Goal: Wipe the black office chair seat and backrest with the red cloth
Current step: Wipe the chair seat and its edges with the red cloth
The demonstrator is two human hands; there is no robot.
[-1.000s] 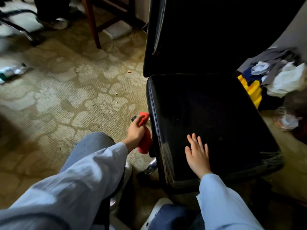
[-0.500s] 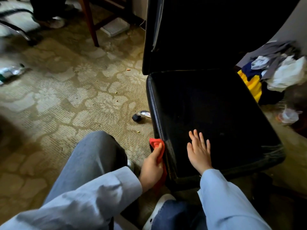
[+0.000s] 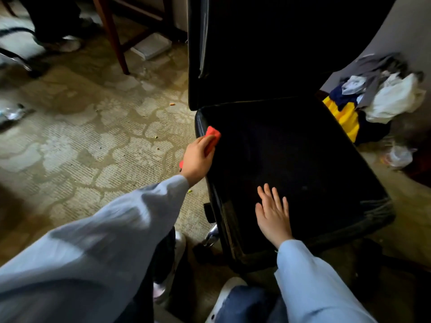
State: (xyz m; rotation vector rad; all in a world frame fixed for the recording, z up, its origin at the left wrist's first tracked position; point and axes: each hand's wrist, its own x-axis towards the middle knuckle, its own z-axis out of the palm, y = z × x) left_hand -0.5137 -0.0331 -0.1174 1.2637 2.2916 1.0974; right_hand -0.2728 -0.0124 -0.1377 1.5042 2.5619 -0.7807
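Head view, left hand [image 3: 197,159]: grips red cloth [image 3: 212,134] at left rear edge of the chair seat [image 3: 303,159].
Right hand [image 3: 274,215]: flat, fingers straight, on seat front.
Remaining: probably most of seat, whole backrest [image 3: 268,54].

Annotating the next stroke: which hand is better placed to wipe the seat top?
Left, likely. The left hand grips the red cloth at the left edge of the seat, near the backrest. The right hand lies flat on the seat's front, holding nothing.
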